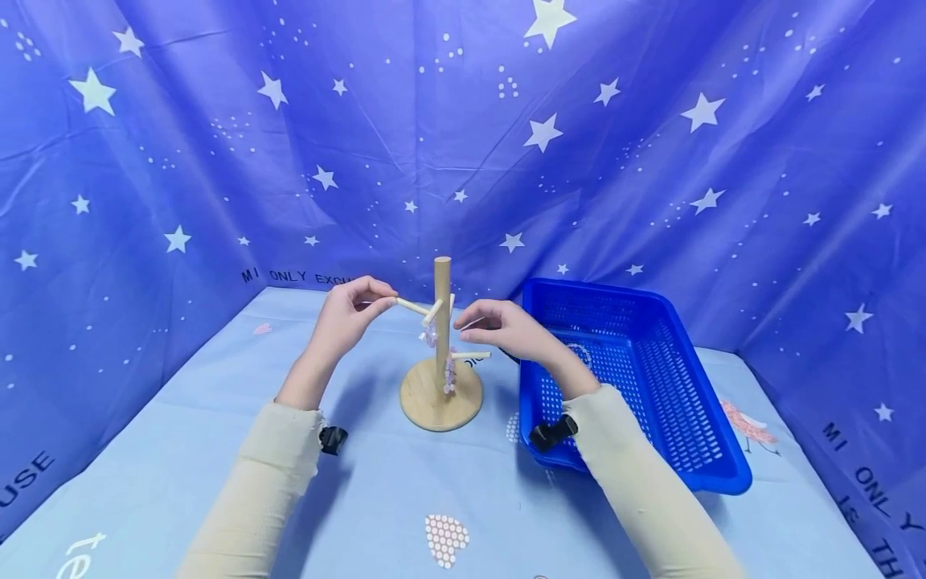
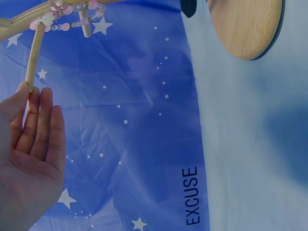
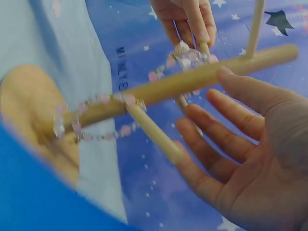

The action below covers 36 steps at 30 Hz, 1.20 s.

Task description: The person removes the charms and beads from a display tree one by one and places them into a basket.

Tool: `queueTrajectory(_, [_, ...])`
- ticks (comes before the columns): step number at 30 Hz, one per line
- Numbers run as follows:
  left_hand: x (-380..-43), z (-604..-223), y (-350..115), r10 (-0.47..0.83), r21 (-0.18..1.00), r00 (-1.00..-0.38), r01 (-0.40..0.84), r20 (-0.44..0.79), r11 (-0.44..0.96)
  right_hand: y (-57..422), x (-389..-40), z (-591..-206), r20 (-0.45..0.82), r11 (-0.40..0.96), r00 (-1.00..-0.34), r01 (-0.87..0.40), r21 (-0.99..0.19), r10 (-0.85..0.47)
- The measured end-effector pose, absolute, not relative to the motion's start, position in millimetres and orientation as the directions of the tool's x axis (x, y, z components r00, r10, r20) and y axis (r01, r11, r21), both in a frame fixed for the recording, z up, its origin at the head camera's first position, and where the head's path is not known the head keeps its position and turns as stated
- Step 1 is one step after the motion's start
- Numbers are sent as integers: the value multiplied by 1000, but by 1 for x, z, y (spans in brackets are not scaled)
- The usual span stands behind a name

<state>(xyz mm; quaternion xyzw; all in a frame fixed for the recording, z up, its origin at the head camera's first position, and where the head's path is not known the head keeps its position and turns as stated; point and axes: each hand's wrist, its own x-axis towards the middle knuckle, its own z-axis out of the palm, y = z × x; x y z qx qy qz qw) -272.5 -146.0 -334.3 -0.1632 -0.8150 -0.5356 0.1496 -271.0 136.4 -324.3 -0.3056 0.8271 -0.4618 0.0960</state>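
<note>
A wooden stand with a round base and several side pegs rises upright from the table. My left hand pinches the tip of an upper peg between thumb and fingers. On that peg, close to the post, hangs a beaded bracelet in pink and clear beads with a white charm. A second pink and clear bracelet hangs from a lower peg. My right hand is beside the post with its fingers loosely bent and holds nothing; in the right wrist view its thumb tip overlaps the post.
A blue perforated plastic basket stands at the right, under my right forearm. The table has a light blue printed cloth. Behind it hangs a blue curtain with white stars.
</note>
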Motion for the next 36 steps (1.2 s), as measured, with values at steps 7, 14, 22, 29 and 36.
queueTrajectory(7, [-273, -334, -146, 108, 826, -900, 432, 423, 363, 126, -272, -331, 25, 394, -798, -324, -860, -602])
queueTrajectory(14, [-272, -333, -145, 108, 828, -904, 423, 414, 368, 123, -272, -337, -83, 431, -755, -278, -859, -651])
queueTrajectory(22, [-271, -333, -145, 105, 827, -904, 423, 415, 369, 123, -271, -338, -93, 459, -733, -316, -830, -674])
queueTrajectory(29, [-271, -333, -145, 102, 826, -905, 419, 413, 377, 123, -269, -337, -196, 539, -769, -220, -813, -609])
queueTrajectory(36, [-271, -333, -145, 105, 819, -899, 432, 426, 377, 124, -266, -334, -231, 557, -786, -168, -813, -574])
